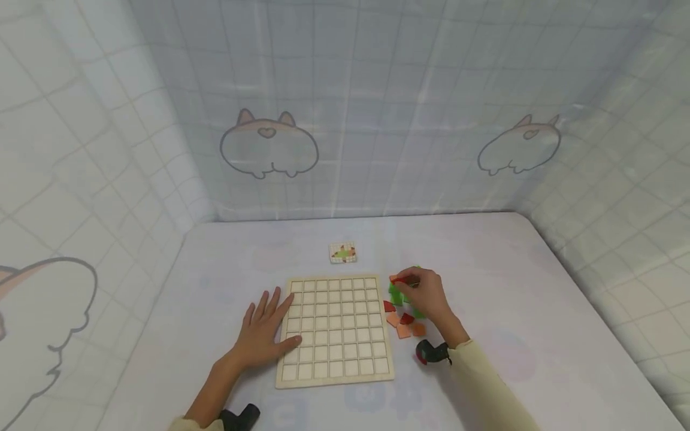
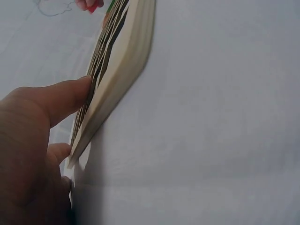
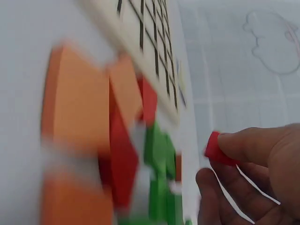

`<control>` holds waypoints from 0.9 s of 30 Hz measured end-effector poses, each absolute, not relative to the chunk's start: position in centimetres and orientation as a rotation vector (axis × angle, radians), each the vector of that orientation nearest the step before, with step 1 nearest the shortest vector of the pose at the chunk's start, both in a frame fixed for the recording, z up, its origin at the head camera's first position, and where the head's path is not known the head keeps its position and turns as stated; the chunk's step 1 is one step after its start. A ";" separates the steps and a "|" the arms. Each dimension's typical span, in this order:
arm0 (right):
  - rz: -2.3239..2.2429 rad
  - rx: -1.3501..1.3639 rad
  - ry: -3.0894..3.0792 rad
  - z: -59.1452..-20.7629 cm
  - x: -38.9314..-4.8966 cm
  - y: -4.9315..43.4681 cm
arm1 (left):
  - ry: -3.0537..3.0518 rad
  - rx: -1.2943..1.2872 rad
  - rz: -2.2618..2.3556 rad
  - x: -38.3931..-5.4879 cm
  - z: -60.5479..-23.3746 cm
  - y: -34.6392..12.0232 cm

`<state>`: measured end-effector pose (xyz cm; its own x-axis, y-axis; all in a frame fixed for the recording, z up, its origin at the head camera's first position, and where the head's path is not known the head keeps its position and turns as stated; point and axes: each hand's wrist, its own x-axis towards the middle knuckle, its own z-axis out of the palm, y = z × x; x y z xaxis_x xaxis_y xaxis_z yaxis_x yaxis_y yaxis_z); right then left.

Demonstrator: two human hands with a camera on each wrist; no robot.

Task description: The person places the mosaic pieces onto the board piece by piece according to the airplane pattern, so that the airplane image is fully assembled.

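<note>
A square wooden grid board (image 1: 335, 326) lies on the table. My left hand (image 1: 261, 335) rests on its left edge, fingers spread and thumb over the frame. In the left wrist view the thumb (image 2: 68, 96) touches the board's rim (image 2: 126, 70). Over the loose pieces to the right of the board, my right hand (image 1: 426, 293) pinches a small red piece (image 3: 216, 151) between thumb and fingers. Below it lie orange pieces (image 3: 77, 98), red pieces (image 3: 123, 161) and green pieces (image 3: 159, 147).
Behind the board lies a small pattern card (image 1: 343, 252) with a green, orange and red design on a grid. A pale cloth with printed lines covers the tabletop (image 1: 512, 287), and similar cloth walls (image 1: 377, 120) stand at the back and sides.
</note>
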<state>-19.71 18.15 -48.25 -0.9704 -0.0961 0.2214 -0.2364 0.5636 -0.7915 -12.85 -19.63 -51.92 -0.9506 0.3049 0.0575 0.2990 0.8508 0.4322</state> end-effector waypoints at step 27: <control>1.114 0.279 -2.850 -49.8 -17.2 12.7 | 3.051 0.431 0.645 -13.1 -52.7 -19.4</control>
<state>-17.17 12.73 -49.81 -0.9812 -0.1434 0.1294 -0.1932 0.7209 -0.6656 -13.06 -19.43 -52.67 -0.9624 0.2642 0.0627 0.2670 0.8785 0.3961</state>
